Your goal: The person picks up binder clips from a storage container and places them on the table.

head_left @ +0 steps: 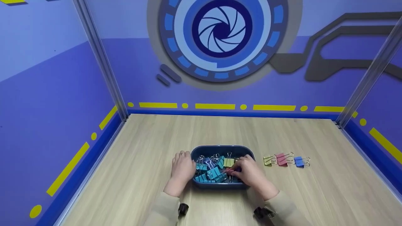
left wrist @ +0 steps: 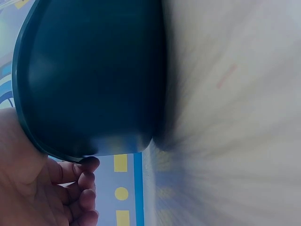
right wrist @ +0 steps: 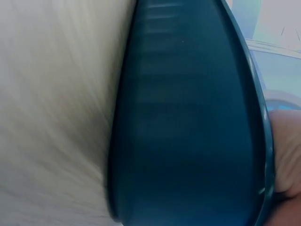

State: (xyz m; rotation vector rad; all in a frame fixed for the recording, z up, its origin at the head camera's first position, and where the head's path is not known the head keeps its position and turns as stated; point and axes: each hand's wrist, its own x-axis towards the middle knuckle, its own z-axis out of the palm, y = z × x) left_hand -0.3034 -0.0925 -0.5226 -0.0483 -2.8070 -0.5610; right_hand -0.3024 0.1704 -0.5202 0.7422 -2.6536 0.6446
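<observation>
A dark teal-blue bin [head_left: 220,185] holds several binder clips, mostly teal [head_left: 214,172], with a yellow-green clip [head_left: 229,162] and a blue-violet one [head_left: 209,163] among them. My left hand [head_left: 182,168] holds the bin's left rim; in the left wrist view its fingers [left wrist: 87,199] bend near the rim's far corner. Reaching over the right rim, my right hand [head_left: 250,172] pinches a red binder clip [head_left: 230,171] inside the bin. The bin wall [right wrist: 188,117] fills most of the right wrist view and hides those fingertips.
To the right of the bin, a yellow-green clip [head_left: 267,161], a pink-red clip [head_left: 282,159] and a blue clip [head_left: 299,162] lie in a row on the wooden table [head_left: 150,138]. Blue-purple printed panels [head_left: 132,72] enclose the table's back and sides.
</observation>
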